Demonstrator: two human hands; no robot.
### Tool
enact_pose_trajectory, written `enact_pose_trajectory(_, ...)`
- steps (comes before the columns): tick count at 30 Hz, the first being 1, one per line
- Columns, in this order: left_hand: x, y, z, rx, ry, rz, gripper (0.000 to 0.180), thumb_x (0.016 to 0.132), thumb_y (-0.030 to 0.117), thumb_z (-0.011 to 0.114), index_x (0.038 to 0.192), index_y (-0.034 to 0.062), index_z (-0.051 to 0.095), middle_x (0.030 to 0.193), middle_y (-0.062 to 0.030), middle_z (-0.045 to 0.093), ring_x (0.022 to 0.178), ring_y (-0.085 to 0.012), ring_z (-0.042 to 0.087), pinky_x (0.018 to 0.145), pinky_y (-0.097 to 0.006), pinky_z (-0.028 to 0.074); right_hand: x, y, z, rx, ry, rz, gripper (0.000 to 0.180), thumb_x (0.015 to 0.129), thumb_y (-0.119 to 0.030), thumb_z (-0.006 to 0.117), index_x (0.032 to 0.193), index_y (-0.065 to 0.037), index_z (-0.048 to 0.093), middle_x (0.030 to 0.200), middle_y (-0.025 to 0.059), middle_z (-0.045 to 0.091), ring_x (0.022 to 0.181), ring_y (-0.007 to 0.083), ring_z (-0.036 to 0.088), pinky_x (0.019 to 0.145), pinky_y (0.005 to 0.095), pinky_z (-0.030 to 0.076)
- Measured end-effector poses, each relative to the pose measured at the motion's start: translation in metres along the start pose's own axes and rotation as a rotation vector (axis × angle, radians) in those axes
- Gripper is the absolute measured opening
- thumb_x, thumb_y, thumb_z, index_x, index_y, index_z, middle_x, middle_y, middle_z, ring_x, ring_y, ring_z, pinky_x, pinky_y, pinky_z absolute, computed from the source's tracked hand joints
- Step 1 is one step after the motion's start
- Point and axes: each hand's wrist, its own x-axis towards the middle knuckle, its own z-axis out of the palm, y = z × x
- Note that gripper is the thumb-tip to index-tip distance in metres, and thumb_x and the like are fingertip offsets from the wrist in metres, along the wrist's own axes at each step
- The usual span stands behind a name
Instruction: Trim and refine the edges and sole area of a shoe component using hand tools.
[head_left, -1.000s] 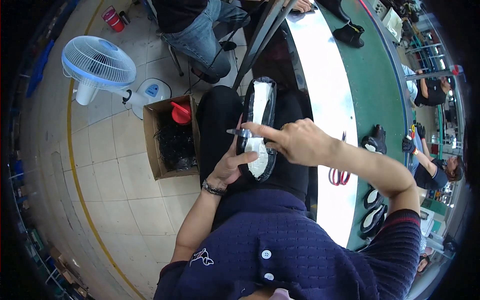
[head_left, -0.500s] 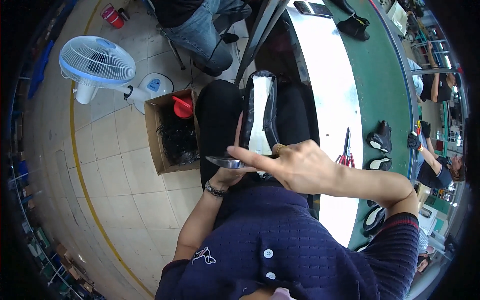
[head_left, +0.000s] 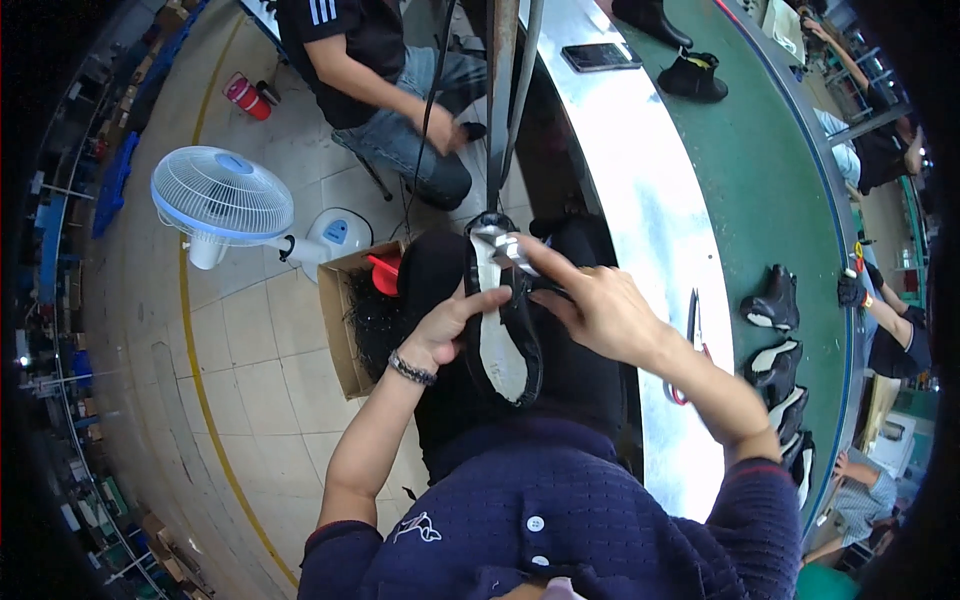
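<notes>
A black shoe is held sole-up over the lap, its pale sole turned toward the camera and its length running from near the chest away toward the knees. It is supported from the left by the left hand, whose thumb is laid across the edge of the sole while the fingers are curled under the upper, so this grip is closed on the shoe. A beaded bracelet is worn on that wrist. The right hand is laid over the shoe's right side, fingers stretched toward its far end, where a small metallic piece is seen at the fingertips; whether it is pinched or only touched cannot be told, but the hand's grip is pressed against the shoe.

To the right, a long counter with a green belt is seen. Red-handled scissors are laid on it just beside the right forearm, and several black shoes are set on the belt, well apart from the hands. On the floor to the left, a cardboard box with a red funnel is placed near the left knee, and a fan is stood beyond it. Another person is seated ahead.
</notes>
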Motion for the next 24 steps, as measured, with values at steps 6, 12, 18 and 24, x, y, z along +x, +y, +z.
enact_pose_trajectory(6,-0.016,0.0,0.043,0.328,-0.088,0.3,0.109,0.075,0.013,0.082,0.154,0.0099,0.007,0.152,-0.0086,0.028,0.138,-0.0212,0.031,0.113,-0.035,0.026,-0.081,0.069,0.016,0.197,0.412,0.355,0.06,0.091,-0.021,0.063,0.144,-0.015,0.036,0.089,0.0235,0.068,0.072,0.0453,0.065,0.07,0.0493,0.05)
enact_pose_trajectory(12,0.037,0.026,0.107,0.854,-0.39,0.913,0.135,0.066,0.007,0.087,0.153,0.0154,-0.016,0.156,-0.0111,0.02,0.142,-0.0221,0.028,0.115,-0.037,0.025,-0.14,0.136,0.055,-0.183,0.559,0.632,0.058,0.09,-0.034,0.064,0.142,-0.02,0.043,0.08,0.0219,0.065,0.073,0.0391,0.065,0.065,0.0483,0.05)
enact_pose_trajectory(18,0.098,0.023,0.147,0.792,-0.636,0.855,0.138,0.065,-0.005,0.083,0.151,0.0223,-0.021,0.153,-0.0062,0.028,0.135,-0.0181,0.038,0.111,-0.035,0.032,-0.162,0.154,0.088,-0.258,0.597,0.691,0.058,0.077,-0.022,0.074,0.132,-0.024,0.056,0.107,0.0173,0.057,0.103,0.033,0.054,0.086,0.0429,0.045)
enact_pose_trajectory(24,0.107,0.009,0.177,0.851,-0.663,0.841,0.136,0.063,-0.002,0.086,0.153,0.0203,-0.014,0.15,-0.0083,0.033,0.134,-0.0194,0.039,0.11,-0.036,0.034,-0.156,0.133,0.051,0.158,0.731,0.336,0.086,0.069,-0.018,0.083,0.143,-0.013,0.041,0.135,0.0173,0.046,0.127,0.0366,0.042,0.106,0.0451,0.036)
